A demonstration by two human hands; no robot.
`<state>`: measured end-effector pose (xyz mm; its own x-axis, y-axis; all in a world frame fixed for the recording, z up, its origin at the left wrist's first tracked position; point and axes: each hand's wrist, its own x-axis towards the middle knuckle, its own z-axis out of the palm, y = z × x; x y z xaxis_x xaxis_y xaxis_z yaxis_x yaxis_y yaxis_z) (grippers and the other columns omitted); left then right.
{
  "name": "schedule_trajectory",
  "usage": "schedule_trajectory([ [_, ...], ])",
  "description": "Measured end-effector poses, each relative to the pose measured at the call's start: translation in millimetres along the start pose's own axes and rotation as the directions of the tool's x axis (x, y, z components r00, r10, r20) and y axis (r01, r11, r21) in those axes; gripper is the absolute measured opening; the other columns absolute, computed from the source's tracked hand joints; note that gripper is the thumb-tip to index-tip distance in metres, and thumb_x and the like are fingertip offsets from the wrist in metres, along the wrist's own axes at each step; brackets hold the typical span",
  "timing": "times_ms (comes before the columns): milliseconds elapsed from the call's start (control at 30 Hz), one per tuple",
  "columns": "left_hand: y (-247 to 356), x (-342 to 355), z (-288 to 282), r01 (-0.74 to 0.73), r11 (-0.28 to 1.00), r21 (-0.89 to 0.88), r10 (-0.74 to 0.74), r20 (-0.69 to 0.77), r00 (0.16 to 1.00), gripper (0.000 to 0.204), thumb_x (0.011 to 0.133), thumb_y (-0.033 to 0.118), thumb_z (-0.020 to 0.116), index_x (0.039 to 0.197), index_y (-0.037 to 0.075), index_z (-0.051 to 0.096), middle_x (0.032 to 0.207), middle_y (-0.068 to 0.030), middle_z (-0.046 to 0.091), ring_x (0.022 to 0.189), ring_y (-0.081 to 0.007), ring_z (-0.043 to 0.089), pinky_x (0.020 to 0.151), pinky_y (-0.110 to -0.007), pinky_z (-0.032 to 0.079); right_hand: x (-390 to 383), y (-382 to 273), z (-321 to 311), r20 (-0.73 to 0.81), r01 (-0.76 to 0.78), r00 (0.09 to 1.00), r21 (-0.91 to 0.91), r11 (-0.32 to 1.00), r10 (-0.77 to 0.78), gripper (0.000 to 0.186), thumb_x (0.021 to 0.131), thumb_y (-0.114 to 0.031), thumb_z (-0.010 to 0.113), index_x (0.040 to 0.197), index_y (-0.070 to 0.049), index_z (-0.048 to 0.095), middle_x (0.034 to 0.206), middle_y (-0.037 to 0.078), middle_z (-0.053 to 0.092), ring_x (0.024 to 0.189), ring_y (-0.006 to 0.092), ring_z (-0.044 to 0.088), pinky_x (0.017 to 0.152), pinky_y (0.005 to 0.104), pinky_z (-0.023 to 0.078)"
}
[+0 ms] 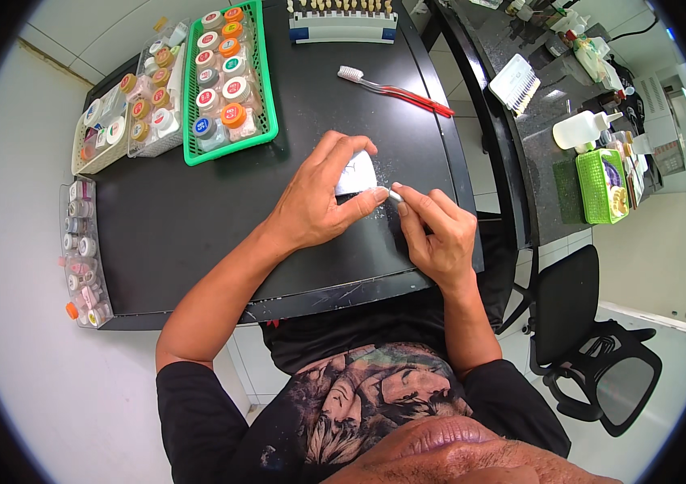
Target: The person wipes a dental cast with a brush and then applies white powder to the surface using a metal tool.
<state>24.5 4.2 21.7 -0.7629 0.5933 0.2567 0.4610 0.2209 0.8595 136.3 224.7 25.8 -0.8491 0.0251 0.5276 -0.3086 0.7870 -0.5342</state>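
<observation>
Over the black table, my left hand [315,198] curls round a small white block [356,174] with faint dark lines on its top; thumb and fingers grip its sides. Close to the tip of that thumb, my right hand [442,234] pinches a short pale stick [395,196] between thumb and forefinger. Its far end meets or nearly meets the block's near corner; I cannot tell which. White powder [383,214] lies scattered on the table around both hands.
A red-handled toothbrush [403,95] lies beyond my hands. A tooth shade rack [343,31] stands at the back. Left are a green basket [271,121] of lidded jars and several clear boxes of jars. A side counter [549,173] and black chair [573,306] are at right.
</observation>
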Motion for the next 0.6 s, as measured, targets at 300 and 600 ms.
schedule_trajectory([
  [300, -4.9, 0.2, 1.8, -0.061, 0.998, 0.001, 0.061, -0.015, 0.998, 0.058, 0.099, 0.034, 0.089, 0.143, 0.004, 0.068, 0.126, -0.0143, 0.068, 0.104, -0.0277, 0.066, 0.092, -0.038, 0.054, -0.8, -0.1, -0.1, -0.004, 0.001, 1.000, 0.005, 1.000, -0.001, 0.027, 0.096, -0.005, 0.090, 0.122, -0.009, 0.089, 0.073, 0.005, 0.058, 0.055, 0.0217, 0.059, 0.053, 0.0390, 0.046],
  [600, -4.9, -0.7, 3.7, -0.063, 0.998, -0.008, 0.063, -0.020, 0.998, 0.061, 0.095, 0.033, 0.092, 0.144, 0.004, 0.068, 0.127, -0.0143, 0.067, 0.107, -0.0280, 0.070, 0.093, -0.039, 0.057, -0.9, -0.1, 0.4, 0.001, -0.015, 1.000, 0.017, 1.000, 0.015, 0.027, 0.095, -0.004, 0.090, 0.122, -0.009, 0.089, 0.073, 0.004, 0.059, 0.055, 0.0199, 0.060, 0.053, 0.0380, 0.046],
])
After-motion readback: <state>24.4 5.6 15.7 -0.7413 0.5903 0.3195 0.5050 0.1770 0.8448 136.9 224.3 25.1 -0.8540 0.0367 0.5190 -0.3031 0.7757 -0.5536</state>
